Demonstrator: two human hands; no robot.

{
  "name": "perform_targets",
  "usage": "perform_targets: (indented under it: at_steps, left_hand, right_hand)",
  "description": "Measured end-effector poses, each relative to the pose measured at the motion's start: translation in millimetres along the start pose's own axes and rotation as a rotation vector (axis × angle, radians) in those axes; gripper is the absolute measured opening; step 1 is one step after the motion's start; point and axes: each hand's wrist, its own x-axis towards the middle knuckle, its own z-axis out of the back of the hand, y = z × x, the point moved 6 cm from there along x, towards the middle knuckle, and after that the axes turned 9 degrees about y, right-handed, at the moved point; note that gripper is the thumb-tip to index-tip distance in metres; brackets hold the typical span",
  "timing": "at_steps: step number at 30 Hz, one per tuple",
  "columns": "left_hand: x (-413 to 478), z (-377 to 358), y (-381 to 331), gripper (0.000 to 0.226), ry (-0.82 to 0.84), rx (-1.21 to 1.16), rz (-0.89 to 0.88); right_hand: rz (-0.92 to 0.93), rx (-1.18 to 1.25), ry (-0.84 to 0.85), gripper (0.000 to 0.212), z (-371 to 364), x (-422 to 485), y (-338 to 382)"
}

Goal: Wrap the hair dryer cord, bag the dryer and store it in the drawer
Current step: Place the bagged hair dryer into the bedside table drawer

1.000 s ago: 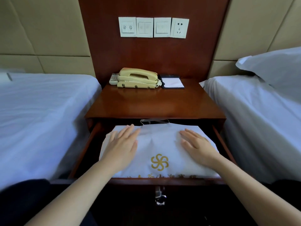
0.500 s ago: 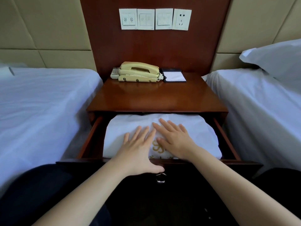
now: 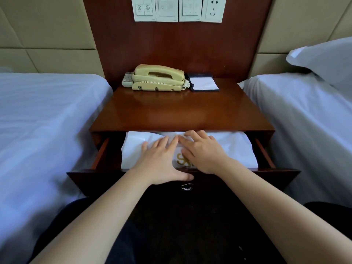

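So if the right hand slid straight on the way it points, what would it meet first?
Probably more of the white bag with the gold logo it rests on; the right hand would pass under the brown wooden nightstand top. Deeper in is hidden.

White bag (image 3: 137, 151), gold swirl logo (image 3: 183, 162). Glossy red-brown nightstand (image 3: 182, 111). Cream-yellow telephone (image 3: 158, 78). White notepad (image 3: 203, 83), black holder (image 3: 199, 74). White bed sheets (image 3: 47, 111), beige wall panels (image 3: 43, 25).

We're in a hotel twin room here, 2 single beds in white sheets, the left bed (image 3: 47, 121) and the right bed (image 3: 304, 121), flanking a glossy dark-wood nightstand (image 3: 181, 113) with a cream corded telephone (image 3: 158, 78) and a white notepad in a black holder (image 3: 203, 83), white wall switch plates (image 3: 179, 8) above.
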Motion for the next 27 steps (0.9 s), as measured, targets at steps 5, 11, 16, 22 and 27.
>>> perform_targets:
  at_steps: [5, 11, 16, 22, 27]
  left_hand:
    - [3.1, 3.2, 0.7, 0.117, 0.033, -0.034, 0.008]
    - [8.2, 6.2, 2.3, 0.118, 0.036, -0.044, 0.013]
    - [12.9, 8.5, 4.8, 0.117, 0.043, -0.043, 0.029]
    - [18.4, 9.9, 8.3, 0.112, 0.007, -0.01, 0.046]
    - [19.9, 11.5, 7.6, 0.108, 0.008, -0.012, 0.04]
  right_hand:
    - [-0.017, 0.001, 0.03, 0.048, -1.2, 4.3, -3.2]
    - [-0.03, -0.005, 0.025, 0.045, 1.4, 11.0, -2.8]
    - [-0.016, 0.115, -0.027, 0.028, 9.0, 10.1, -10.2]
    - [-0.025, 0.242, -0.031, 0.035, 4.7, -11.7, -35.6]
    - [-0.087, 0.274, 0.119, 0.042, -5.8, -18.8, -48.9]
